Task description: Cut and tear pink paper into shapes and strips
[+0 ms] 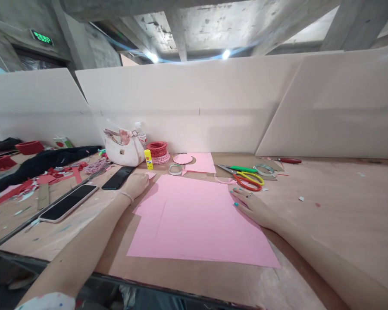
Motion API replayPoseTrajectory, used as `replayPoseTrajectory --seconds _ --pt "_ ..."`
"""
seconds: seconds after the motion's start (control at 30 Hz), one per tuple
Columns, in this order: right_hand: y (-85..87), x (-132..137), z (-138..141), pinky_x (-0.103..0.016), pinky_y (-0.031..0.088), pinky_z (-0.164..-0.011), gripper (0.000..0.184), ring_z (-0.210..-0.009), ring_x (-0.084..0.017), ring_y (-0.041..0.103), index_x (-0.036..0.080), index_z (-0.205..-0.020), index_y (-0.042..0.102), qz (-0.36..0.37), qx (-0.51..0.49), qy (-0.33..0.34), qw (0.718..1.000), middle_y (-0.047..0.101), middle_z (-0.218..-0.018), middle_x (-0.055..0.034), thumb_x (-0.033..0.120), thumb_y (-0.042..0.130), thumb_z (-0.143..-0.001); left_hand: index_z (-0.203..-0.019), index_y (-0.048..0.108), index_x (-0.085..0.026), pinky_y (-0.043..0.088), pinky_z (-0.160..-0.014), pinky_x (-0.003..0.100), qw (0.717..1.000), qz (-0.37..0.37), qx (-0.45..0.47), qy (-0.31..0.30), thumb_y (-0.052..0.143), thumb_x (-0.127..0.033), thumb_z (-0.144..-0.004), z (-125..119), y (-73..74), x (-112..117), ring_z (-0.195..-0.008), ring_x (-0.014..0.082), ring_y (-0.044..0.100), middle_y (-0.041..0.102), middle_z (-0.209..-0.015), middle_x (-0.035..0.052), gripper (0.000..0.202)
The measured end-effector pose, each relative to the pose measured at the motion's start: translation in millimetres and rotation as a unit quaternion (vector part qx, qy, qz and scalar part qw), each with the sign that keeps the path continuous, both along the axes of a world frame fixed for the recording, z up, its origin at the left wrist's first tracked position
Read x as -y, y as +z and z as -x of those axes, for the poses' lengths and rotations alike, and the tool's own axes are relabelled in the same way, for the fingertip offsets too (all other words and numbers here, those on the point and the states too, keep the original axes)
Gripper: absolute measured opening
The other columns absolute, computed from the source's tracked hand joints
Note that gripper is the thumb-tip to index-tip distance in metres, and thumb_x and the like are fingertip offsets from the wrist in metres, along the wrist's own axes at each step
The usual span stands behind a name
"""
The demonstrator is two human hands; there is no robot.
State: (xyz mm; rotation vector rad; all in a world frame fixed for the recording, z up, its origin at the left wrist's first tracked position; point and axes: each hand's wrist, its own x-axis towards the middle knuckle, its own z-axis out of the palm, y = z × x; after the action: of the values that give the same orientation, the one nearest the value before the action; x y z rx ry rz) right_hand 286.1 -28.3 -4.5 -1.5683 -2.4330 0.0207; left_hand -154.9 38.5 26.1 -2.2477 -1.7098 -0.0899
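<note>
Looking down at a plywood worktop here, with pink paper laid out on a brown cardboard sheet right in front. Looks like a couple of sheets overlapping. The right hand lies flat and open, fingers a bit spread, with the fingertips on the paper's right edge. The left hand is curled at the paper's top left corner with its fingers tucked out of sight, so can't tell if it's holding anything. It has a beaded bracelet on the wrist.

Just past the paper there's a tape roll, a pink scalloped circle and a smaller pink sheet. Off to the right, two pairs of scissors overlap on a cardboard scrap, one with orange handles, the other green and yellow. Left of the left hand sit two phones, a glue stick, a white handbag and a red woven basket. Further left, red paper scraps are scattered beside a black cloth.
</note>
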Motion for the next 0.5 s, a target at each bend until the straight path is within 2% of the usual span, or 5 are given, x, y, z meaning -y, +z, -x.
replayPoseTrajectory --seconds 0.17,0.3,0.33,0.4,0.5 --pt "-0.6 -0.8 -0.6 -0.045 0.036 -0.102 0.053 -0.126 -0.027 0.040 0.016 -0.130 0.048 -0.004 -0.007 -0.004 1.000 0.044 -0.138 -0.0114 0.043 0.038 -0.085 -0.080 0.058 -0.014 0.040 -0.070 0.032 0.995 -0.005 0.003 -0.099 0.031 -0.030 -0.090 -44.7 16.0 26.5 -0.077 0.0219 0.059 0.064 -0.082 0.0123 0.033" --pt "-5.5 -4.3 -2.4 -0.046 0.037 -0.101 0.052 -0.125 -0.028 0.042 0.017 -0.129 0.049 -0.010 -0.013 0.001 1.000 0.044 -0.138 -0.0115 0.043 0.039 -0.085 -0.077 0.057 -0.018 0.040 -0.063 0.027 0.973 0.049 -0.015 -0.224 0.046 -0.027 -0.083 -101.5 13.8 64.8 -0.068 0.0168 0.059 0.063 -0.073 0.0037 0.015" --pt "-7.1 -5.3 -3.1 -0.045 0.036 -0.101 0.053 -0.125 -0.028 0.041 0.016 -0.129 0.049 -0.011 -0.016 0.002 1.000 0.044 -0.138 -0.0116 0.043 0.039 -0.085 -0.074 0.056 -0.017 0.039 -0.059 0.027 0.964 0.060 -0.027 -0.258 0.048 -0.025 -0.082 -114.7 11.6 76.1 -0.064 0.0167 0.059 0.062 -0.070 0.0038 0.013" --pt "-10.3 -6.6 -4.7 -0.045 0.034 -0.102 0.053 -0.126 -0.027 0.040 0.015 -0.129 0.048 -0.010 -0.021 0.002 1.000 0.043 -0.138 -0.0117 0.043 0.039 -0.085 -0.075 0.054 -0.016 0.037 -0.053 0.028 0.922 0.053 -0.065 -0.378 0.047 -0.019 -0.082 -135.7 6.6 97.8 -0.060 0.0173 0.058 0.061 -0.067 0.0050 0.010" --pt "-12.1 -6.6 -5.9 -0.045 0.033 -0.103 0.053 -0.127 -0.028 0.038 0.016 -0.130 0.047 -0.006 -0.024 0.001 1.000 0.042 -0.139 -0.0116 0.043 0.040 -0.085 -0.074 0.052 -0.017 0.036 -0.049 0.028 0.887 0.043 -0.052 -0.457 0.052 -0.022 -0.080 -151.7 -2.3 119.7 -0.057 0.0171 0.057 0.061 -0.066 0.0031 0.008"
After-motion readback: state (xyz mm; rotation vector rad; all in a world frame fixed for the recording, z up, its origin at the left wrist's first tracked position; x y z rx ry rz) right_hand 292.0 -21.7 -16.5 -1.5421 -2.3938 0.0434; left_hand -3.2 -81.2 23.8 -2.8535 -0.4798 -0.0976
